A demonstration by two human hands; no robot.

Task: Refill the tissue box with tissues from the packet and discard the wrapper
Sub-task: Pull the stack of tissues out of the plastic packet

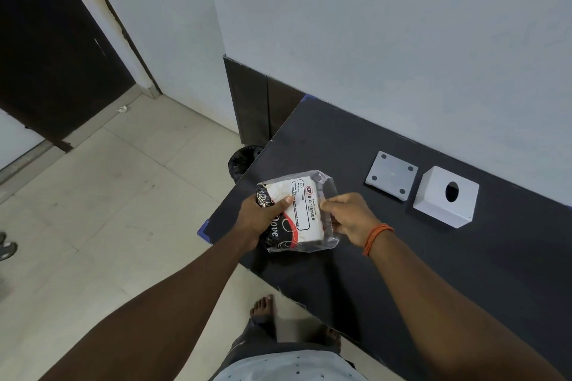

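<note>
I hold a tissue packet (301, 210) in clear plastic with black, red and white print above the near left corner of the dark table (464, 272). My left hand (263, 218) grips its left side, thumb on top. My right hand (351, 218) pinches the wrapper's right edge. The white cube tissue box (445, 196), with a round hole in its upper face, rests on the table to the right. Its flat grey base plate (391, 175) lies separately beside it, to the left.
A black-lined waste bin (243, 161) stands on the tiled floor just past the table's left edge. A white wall runs behind the table. A dark door (52, 49) is at the far left. My bare feet (263, 308) are below the table's near edge.
</note>
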